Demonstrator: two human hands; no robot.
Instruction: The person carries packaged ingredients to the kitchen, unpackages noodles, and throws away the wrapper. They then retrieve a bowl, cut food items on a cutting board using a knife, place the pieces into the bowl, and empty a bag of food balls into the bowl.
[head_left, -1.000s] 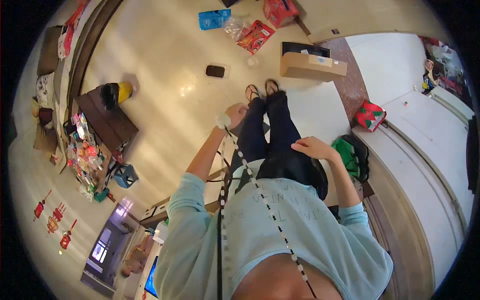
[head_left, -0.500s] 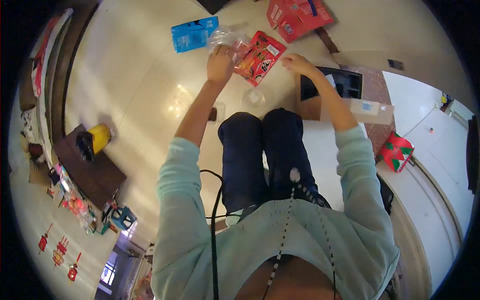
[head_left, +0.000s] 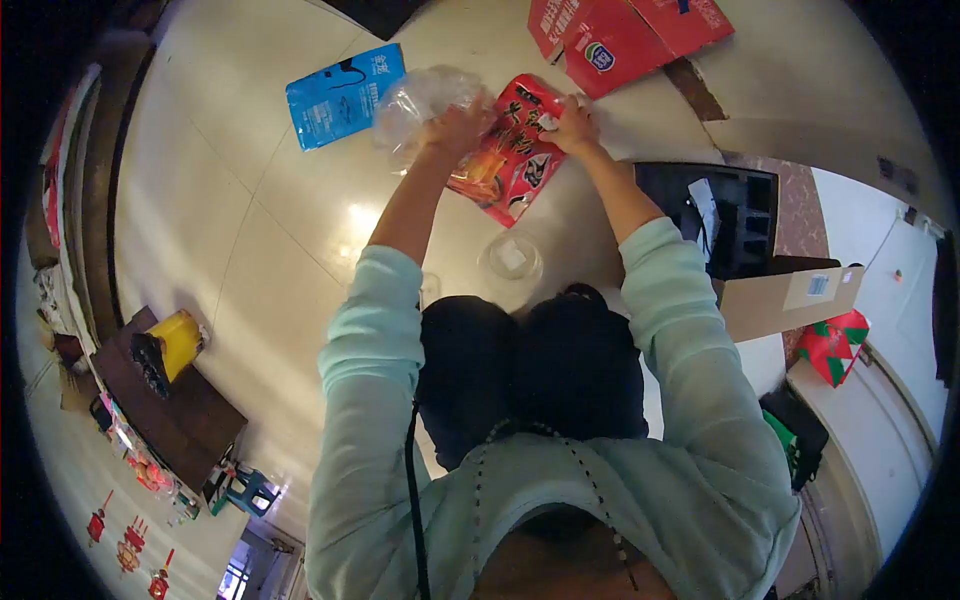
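My right hand (head_left: 573, 126) pinches the right edge of a red food packet (head_left: 516, 165) lying on the tiled floor. On the crumpled clear plastic bag (head_left: 408, 108), my left hand (head_left: 458, 128) rests with its fingers curled into the film; what lies under the fingertips is hidden. The bag overlaps the packet's left side. A blue pouch (head_left: 346, 97) lies flat to the left of the bag. Nearer my knees stands a round clear lid or dish (head_left: 511, 257) with a white label.
At the right are a black tray (head_left: 740, 215) with compartments and an open cardboard box (head_left: 790, 303). A red carton (head_left: 625, 42) lies at the top. A yellow object (head_left: 181, 343) sits on a dark wooden table (head_left: 205, 405) at the left.
I have crouched down from standing, and both hands have reached forward. My right hand has come onto the red packet's edge; my left hand has stayed at the plastic bag since half a second ago.
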